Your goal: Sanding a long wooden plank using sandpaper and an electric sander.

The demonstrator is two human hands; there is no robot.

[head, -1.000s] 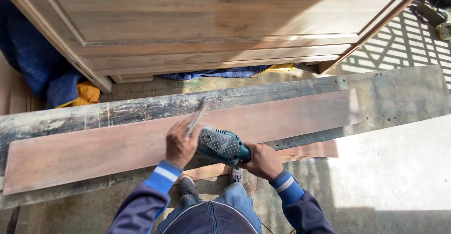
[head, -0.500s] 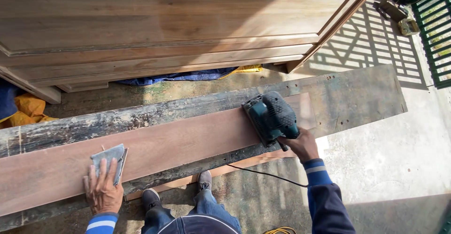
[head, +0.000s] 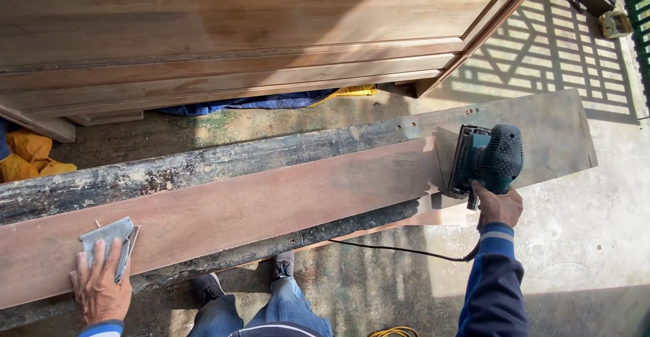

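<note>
A long reddish wooden plank (head: 257,201) lies on a wider, worn grey board (head: 203,164) that runs across the view. My left hand (head: 100,284) lies flat at the plank's left end, pressing down a grey sheet of sandpaper (head: 107,237). My right hand (head: 499,206) grips the rear of a teal electric sander (head: 489,157) that rests on the grey board just past the plank's right end. The sander's black cord (head: 399,249) trails down from it towards my legs.
A large light-wood door panel (head: 237,32) stands behind the boards. Blue tarp (head: 250,101) and yellow cloth (head: 30,155) lie under it. My shoes (head: 284,264) stand on the concrete floor (head: 575,229). A coiled yellow cable (head: 395,331) lies at the bottom edge.
My right hand has carried the sander from the plank's middle to beyond its right end. My left hand took the sandpaper to the plank's left end and laid it flat.
</note>
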